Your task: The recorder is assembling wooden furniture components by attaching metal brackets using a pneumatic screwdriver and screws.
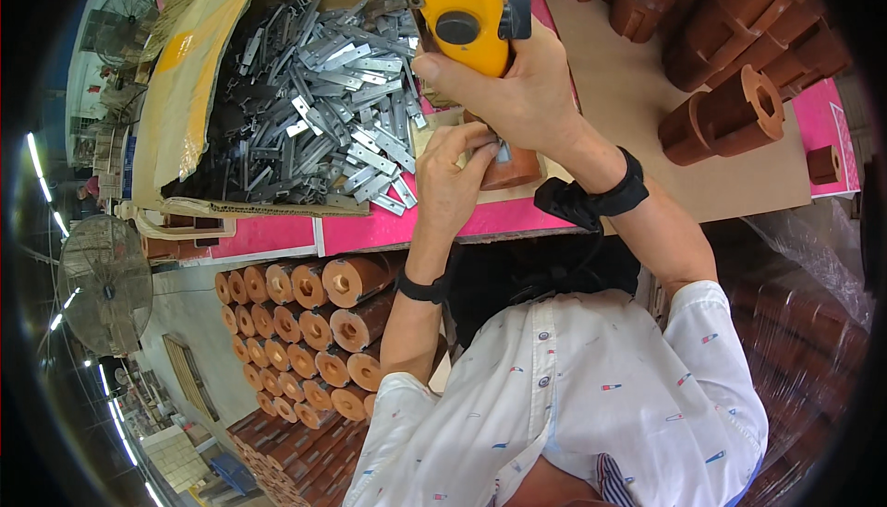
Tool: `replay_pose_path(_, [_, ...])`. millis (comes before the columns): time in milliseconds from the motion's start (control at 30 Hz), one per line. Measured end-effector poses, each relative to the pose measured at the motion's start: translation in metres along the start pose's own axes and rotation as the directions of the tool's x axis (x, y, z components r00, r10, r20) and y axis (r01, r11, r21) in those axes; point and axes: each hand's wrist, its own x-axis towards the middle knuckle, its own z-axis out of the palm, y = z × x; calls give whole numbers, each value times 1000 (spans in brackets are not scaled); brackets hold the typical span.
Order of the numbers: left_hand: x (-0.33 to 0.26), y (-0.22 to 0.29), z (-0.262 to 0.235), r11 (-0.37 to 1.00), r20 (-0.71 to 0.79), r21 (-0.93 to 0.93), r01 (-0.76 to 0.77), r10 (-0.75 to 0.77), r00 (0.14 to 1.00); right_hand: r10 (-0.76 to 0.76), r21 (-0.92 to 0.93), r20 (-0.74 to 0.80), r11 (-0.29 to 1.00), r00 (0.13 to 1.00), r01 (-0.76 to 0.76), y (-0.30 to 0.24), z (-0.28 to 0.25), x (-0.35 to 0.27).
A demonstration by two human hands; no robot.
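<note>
My right hand point(517, 91) is wrapped around a yellow power tool point(469, 10) with a round black cap, held above the work at the top middle. Just below it, my left hand point(453, 175) pinches a small metal strip point(504, 152) against a reddish-brown cylinder point(511, 173) near the bench's front edge. The tool's working tip and most of the cylinder are hidden behind my hands. To the left of my left hand, an open cardboard box point(189, 91) holds a heap of loose metal strips point(342, 91) with small holes.
More brown cylinders point(730, 119) stand at the right and back of the bench, on brown board point(637, 128). The bench front has a pink covering point(268, 236). Stacked hollow cylinders point(356, 281) fill the space below left. Fans point(106, 271) stand farther left.
</note>
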Motion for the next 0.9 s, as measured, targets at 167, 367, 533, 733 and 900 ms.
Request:
replay_pose_path(167, [0, 1, 0, 1000, 2, 10, 17, -17, 1000, 41, -32, 13, 999, 999, -40, 3, 0, -1])
replay_pose_path(367, [-3, 0, -1, 999, 9, 17, 33, -33, 999, -2, -114, 44, 993, 999, 7, 4, 1, -4])
replay_pose_path(533, [-5, 8, -4, 993, 177, -82, 89, -74, 981, 81, -55, 82, 995, 993, -77, 3, 3, -7])
replay_pose_path(733, [2, -15, 6, 976, 340, -138, 170, -115, 934, 141, -11, 88, 990, 986, -140, 4, 5, -8])
replay_pose_path(900, [2, -28, 7, 982, 391, -81, 171, -127, 911, 87, -66, 91, 995, 992, -81, 2, 4, -9])
